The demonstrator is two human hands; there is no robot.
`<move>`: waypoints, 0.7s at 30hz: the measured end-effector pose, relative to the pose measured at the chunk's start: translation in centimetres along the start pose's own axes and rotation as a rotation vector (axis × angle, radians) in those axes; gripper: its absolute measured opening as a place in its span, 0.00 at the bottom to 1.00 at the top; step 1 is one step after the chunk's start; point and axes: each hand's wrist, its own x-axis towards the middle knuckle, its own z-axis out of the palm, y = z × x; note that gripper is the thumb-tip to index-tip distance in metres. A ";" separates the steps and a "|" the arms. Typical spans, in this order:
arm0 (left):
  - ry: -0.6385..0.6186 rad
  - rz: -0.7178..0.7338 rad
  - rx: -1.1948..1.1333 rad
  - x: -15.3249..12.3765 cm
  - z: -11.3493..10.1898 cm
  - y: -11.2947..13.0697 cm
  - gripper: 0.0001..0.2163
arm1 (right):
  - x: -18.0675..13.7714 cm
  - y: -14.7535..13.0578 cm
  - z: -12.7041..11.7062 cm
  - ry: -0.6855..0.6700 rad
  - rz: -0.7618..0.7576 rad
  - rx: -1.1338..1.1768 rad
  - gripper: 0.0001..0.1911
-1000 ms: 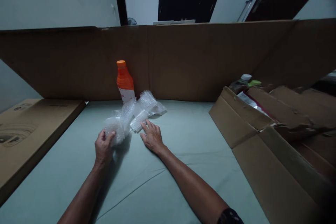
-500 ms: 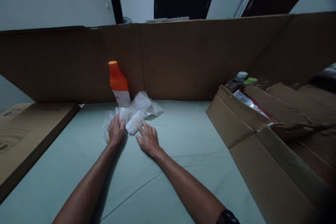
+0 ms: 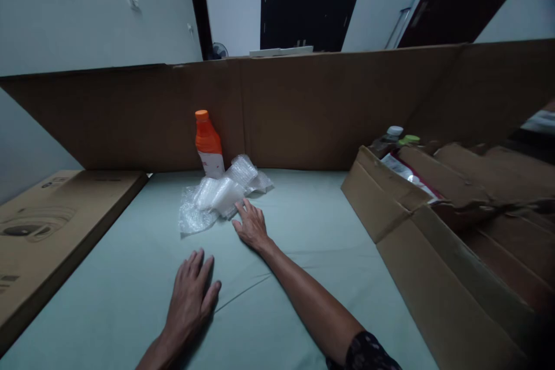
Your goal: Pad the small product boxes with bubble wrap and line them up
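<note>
The left hand (image 3: 191, 295) is lying palm down on or just over the sheet (image 3: 260, 332), which of the two being hard to tell, its fingers spreading slightly and its thumb standing wide. The right hand (image 3: 252, 226), fingers loosely spread, is resting palm down beside the wrap (image 3: 221, 193), which is lying between its 10 and 11 o'clock; contact at the fingertips is proving hard to make out, and overlapping layers are hiding the number of pieces. The bottle (image 3: 208, 141) is standing at the wrap's 12 o'clock, the wrap hiding its base. At the right hand's 3 o'clock, the carton (image 3: 420, 260) is running out of view, flaps covering most of its contents. At the left hand's 10 o'clock, the picture's edge is cutting off the flat box (image 3: 82, 214).
</note>
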 end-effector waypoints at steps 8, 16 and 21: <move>-0.005 0.055 0.140 -1.8 -0.4 1.3 0.20 | 0.1 -1.0 -0.9 -0.027 0.005 0.012 0.27; 0.035 0.104 0.169 -2.3 -0.3 0.2 0.23 | -6.7 -1.7 -5.7 -0.015 0.002 0.023 0.25; 0.047 0.183 0.153 -2.4 0.4 -1.3 0.26 | -13.9 1.4 -12.2 0.145 -0.033 -0.163 0.25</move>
